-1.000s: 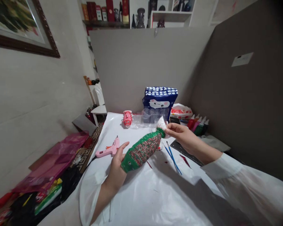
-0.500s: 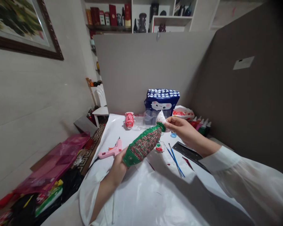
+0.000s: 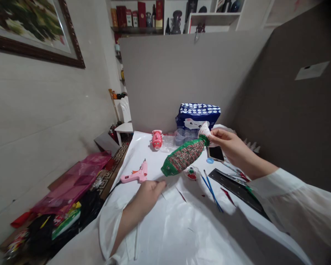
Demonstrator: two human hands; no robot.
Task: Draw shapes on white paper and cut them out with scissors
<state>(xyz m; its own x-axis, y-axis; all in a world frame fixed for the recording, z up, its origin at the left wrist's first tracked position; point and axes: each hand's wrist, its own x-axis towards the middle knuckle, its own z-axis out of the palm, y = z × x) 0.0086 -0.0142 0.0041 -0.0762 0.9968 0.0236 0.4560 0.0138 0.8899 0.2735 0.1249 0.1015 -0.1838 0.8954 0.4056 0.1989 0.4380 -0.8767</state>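
A fish-shaped craft [image 3: 183, 156] with a green head, a red, white and green speckled body and a white tail is held up over the table. My right hand [image 3: 228, 141] pinches it by the tail, and its head points down to the left. Just below the head, my left hand [image 3: 147, 195] is apart from the fish. Nothing shows in its loosely bent fingers, some of which are hidden. A pink glue gun [image 3: 135, 175] lies beside my left hand. Under the fish is a small clear palette [image 3: 191, 173] with red and green paint.
Two blue paintbrushes [image 3: 212, 191], a black strip [image 3: 237, 191] and a phone [image 3: 216, 153] lie on the right. A red fish craft [image 3: 156, 140], stacked clear cups [image 3: 180, 137] and a blue bag [image 3: 200, 114] stand at the back, before a grey panel [image 3: 193, 73].
My left hand has let go of the fish's head. My right hand has carried the fish slightly up and right by its tail. The camera view has shifted a little.
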